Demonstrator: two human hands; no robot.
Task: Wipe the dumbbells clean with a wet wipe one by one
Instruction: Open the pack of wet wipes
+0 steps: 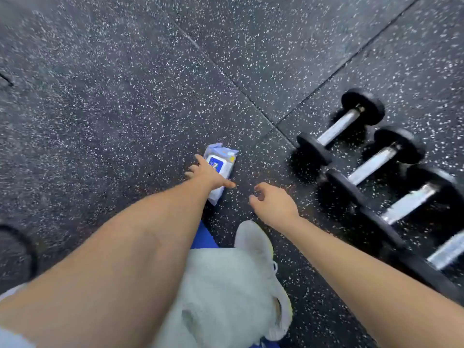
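Note:
A white pack of wet wipes (222, 162) with a blue lid lies on the speckled black floor, mid-frame. My left hand (209, 175) reaches down over its near half, fingers spread, touching or just above it. My right hand (272, 205) hovers to the right of the pack, fingers loosely curled, holding nothing. At the right, a row of black dumbbells with chrome handles runs toward me: the farthest dumbbell (339, 126), a second dumbbell (374, 163), a third dumbbell (409, 204), and another cut by the frame edge.
My white shoe (253, 241) and light trouser leg (226, 292) are below the hands. Seams between the rubber floor tiles (236, 84) cross the floor. A dark curved object (27, 247) lies at the left edge.

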